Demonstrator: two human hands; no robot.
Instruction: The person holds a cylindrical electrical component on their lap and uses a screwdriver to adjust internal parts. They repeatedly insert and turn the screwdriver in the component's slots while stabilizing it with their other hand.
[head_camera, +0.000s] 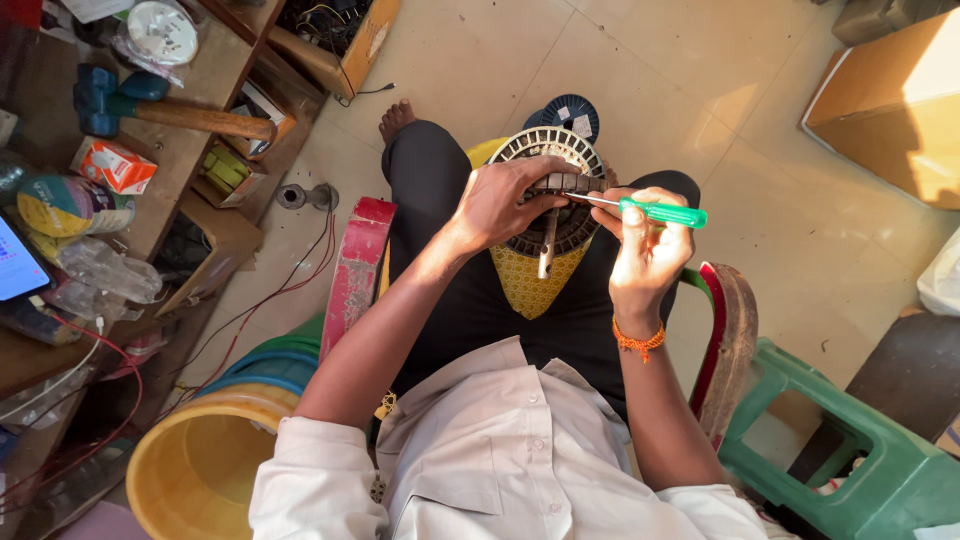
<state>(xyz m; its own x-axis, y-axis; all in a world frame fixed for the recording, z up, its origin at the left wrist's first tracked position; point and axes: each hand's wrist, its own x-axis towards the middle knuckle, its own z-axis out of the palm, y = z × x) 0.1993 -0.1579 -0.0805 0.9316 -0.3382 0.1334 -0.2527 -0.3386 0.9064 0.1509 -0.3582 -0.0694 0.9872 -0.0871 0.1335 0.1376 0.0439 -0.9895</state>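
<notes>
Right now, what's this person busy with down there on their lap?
A seated person is working on a round, slotted metal part, like a motor core, resting on their lap over a yellow patterned cloth. The left hand grips the part from the side, while the right hand holds a green-handled screwdriver with its tip at the part's slots. A wooden-handled hammer lies on the cluttered bench to the left, and a yellow bucket stands by the person's side.

Warm, hard sunlight enters from the right, glaring on the cardboard box (900, 110) and floor (700, 90); wide-angle edges bow, focus sharp.
</notes>
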